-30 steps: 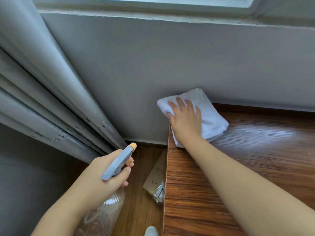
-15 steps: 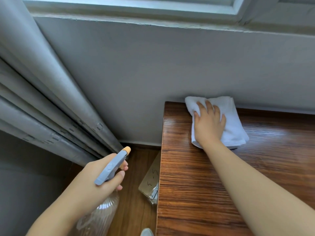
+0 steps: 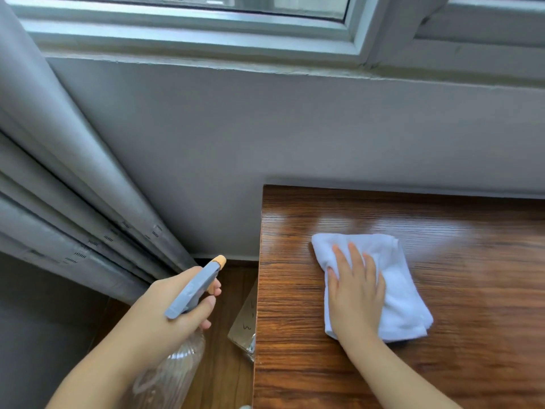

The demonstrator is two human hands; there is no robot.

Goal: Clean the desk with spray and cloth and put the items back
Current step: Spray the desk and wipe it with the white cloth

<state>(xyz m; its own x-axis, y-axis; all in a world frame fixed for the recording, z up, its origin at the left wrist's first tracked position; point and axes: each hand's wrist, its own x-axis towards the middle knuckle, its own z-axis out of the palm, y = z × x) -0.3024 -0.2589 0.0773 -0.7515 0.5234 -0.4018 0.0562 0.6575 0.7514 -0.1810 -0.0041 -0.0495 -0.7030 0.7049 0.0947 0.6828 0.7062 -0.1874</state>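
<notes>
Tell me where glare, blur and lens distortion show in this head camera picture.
Head view: daylight glare streaks across the glossy desk behind the white cloth; the right hand on the cloth looks slightly soft at the fingertips; the window frame and curtain bow from the wide-angle lens; the left hand and spray bottle are fairly sharp.

Right hand (image 3: 355, 293) flat, left hand (image 3: 177, 302) curled.
</notes>
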